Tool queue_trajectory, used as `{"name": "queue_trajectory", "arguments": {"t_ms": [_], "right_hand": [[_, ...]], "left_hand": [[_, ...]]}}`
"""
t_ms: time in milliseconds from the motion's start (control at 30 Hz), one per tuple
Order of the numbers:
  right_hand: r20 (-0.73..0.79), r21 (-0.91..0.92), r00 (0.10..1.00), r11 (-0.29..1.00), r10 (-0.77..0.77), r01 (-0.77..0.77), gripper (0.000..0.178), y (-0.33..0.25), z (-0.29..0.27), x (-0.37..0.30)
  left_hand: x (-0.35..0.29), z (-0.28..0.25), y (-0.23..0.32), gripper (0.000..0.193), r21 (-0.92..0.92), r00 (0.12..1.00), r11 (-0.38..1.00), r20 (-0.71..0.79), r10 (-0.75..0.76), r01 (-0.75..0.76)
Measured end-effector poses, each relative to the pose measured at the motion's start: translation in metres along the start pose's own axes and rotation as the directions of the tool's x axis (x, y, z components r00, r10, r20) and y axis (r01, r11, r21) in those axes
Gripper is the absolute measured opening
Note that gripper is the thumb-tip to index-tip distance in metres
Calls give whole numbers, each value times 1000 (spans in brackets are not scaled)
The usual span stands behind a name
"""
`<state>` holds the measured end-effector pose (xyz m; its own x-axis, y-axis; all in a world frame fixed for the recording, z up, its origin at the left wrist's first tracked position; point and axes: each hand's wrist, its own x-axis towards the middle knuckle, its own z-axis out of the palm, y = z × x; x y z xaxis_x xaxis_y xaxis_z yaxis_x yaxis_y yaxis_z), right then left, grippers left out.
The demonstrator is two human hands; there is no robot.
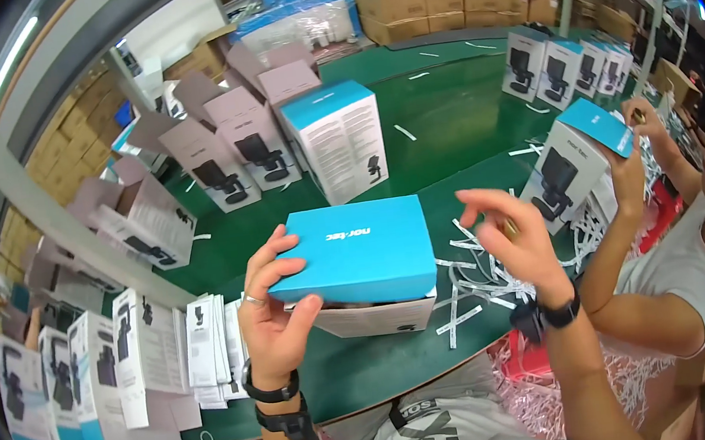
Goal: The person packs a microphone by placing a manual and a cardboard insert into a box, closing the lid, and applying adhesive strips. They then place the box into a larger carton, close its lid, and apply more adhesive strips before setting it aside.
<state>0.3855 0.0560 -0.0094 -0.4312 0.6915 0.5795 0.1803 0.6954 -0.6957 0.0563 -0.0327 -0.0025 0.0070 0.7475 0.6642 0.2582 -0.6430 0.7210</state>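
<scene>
A carton (364, 249) with a bright blue top flap stands on the green bench in front of me. The flap lies over the top, and a narrow dark gap shows beneath its near edge. My left hand (271, 303) grips the carton's left side, fingers on the blue top and thumb at the near edge. To the right of the carton, touching nothing on the bench, my right hand (516, 240) is raised with index finger stretched out. A small gold-coloured thing (510, 226) shows in its curled fingers; its kind is unclear.
White paper strips (471, 272) are scattered right of the carton. Several cartons (253, 144) with raised flaps stand behind it. Folded leaflets (205, 341) are stacked at left, beside a metal post (63, 201). At right, a co-worker's hands (629, 167) work on another carton (565, 174).
</scene>
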Motion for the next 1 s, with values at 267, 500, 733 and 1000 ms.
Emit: {"name": "queue_trajectory", "arguments": {"t_ms": [267, 500, 733, 1000], "right_hand": [[-73, 219, 996, 973, -53, 68, 37, -40, 48, -10], [-177, 95, 936, 941, -304, 324, 29, -4, 69, -7], [-111, 10, 898, 903, -427, 430, 29, 1, 74, -15], [-197, -44, 909, 930, -366, 365, 34, -11, 90, 8]], "left_hand": [[-12, 16, 16, 35, 238, 991, 964, -31, 130, -119], [-2, -19, 5, 37, 255, 963, 945, 225, 147, -204], [-7, -26, 30, 49, 484, 928, 816, 336, 162, -317], [-14, -10, 3, 39, 450, 966, 861, 198, 165, -239]]}}
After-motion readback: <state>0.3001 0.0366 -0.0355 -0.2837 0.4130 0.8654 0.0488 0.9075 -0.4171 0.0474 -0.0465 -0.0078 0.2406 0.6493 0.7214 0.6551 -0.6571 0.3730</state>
